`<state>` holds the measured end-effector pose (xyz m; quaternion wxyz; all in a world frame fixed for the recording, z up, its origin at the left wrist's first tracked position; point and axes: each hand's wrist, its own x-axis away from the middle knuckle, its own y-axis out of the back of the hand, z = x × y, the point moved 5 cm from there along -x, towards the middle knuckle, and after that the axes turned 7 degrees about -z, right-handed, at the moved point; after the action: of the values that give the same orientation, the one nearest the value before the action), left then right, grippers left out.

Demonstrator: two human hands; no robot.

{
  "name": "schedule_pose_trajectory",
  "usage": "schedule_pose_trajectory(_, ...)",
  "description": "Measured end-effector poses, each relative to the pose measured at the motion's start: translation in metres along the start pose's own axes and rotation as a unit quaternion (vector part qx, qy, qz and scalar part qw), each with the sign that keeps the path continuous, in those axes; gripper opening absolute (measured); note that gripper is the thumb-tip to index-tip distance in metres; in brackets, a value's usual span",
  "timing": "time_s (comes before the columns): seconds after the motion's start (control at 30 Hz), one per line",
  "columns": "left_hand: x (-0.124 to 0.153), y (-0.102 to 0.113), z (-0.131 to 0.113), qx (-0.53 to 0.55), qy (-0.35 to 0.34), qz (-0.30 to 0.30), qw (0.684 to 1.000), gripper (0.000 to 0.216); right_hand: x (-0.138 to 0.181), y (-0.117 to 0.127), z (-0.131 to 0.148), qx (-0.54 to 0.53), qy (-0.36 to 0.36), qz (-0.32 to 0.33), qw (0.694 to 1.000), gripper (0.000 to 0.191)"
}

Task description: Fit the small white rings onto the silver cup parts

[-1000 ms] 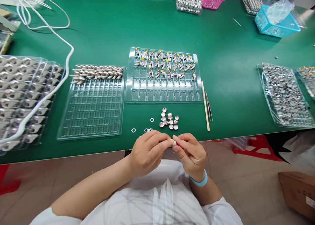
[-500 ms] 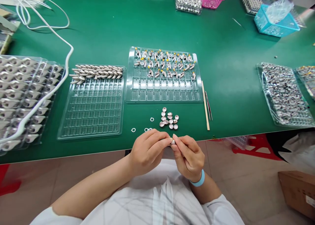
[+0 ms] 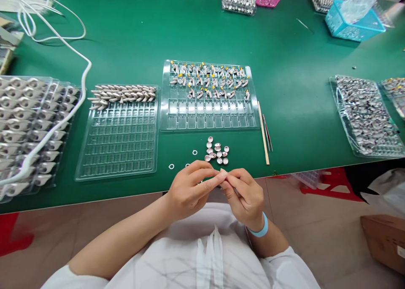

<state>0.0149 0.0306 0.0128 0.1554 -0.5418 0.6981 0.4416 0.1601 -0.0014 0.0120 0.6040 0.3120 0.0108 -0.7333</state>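
Just past the table's front edge, my left hand (image 3: 191, 190) and my right hand (image 3: 245, 196) meet at the fingertips, both closed in a pinch. A small metal part is between them, now almost wholly covered by the fingers. My left index finger lies across it, against the right fingertips. Beyond the hands is a loose group of small round metal caps (image 3: 225, 161). Several thin white rings, one of them a tabbed ring (image 3: 171, 166), lie to the left, some partly behind my left hand. Farther back, a clear tray (image 3: 164, 122) holds rows of small curved metal pieces with yellow tips.
Left of centre is another clear tray (image 3: 117, 154) with metal pieces along its far side. A white cable (image 3: 87, 69) crosses stacked trays of larger parts (image 3: 19, 124). A wooden stick (image 3: 263, 133) and tweezers (image 3: 267, 133) lie right. Baskets stand at the back; a filled tray (image 3: 363, 116) is far right.
My left index finger has moved over the small metal part, which showed between the fingertips before. The hands stay together; the view has shifted slightly.
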Motion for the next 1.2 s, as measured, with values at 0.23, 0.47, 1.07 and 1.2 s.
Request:
schedule_pose_trajectory(0.23,0.000,-0.001,-0.001,-0.014,-0.010,-0.024,1.000,0.046,0.002,-0.003,-0.001,-0.010,-0.045,0.008,0.999,0.032)
schedule_pose_trajectory(0.47,-0.002,-0.001,-0.002,-0.021,-0.010,-0.022,0.999,0.042,-0.001,-0.003,-0.005,-0.010,-0.040,0.058,0.997,0.035)
schedule_pose_trajectory(1.07,0.000,0.002,0.007,0.114,0.200,0.034,0.972,0.016,-0.010,0.004,0.001,0.024,0.042,0.083,0.995,0.032)
schedule_pose_trajectory(1.2,0.001,0.001,0.015,0.203,0.262,0.064,0.941,0.007,-0.008,0.002,0.001,0.008,0.054,0.091,0.994,0.034)
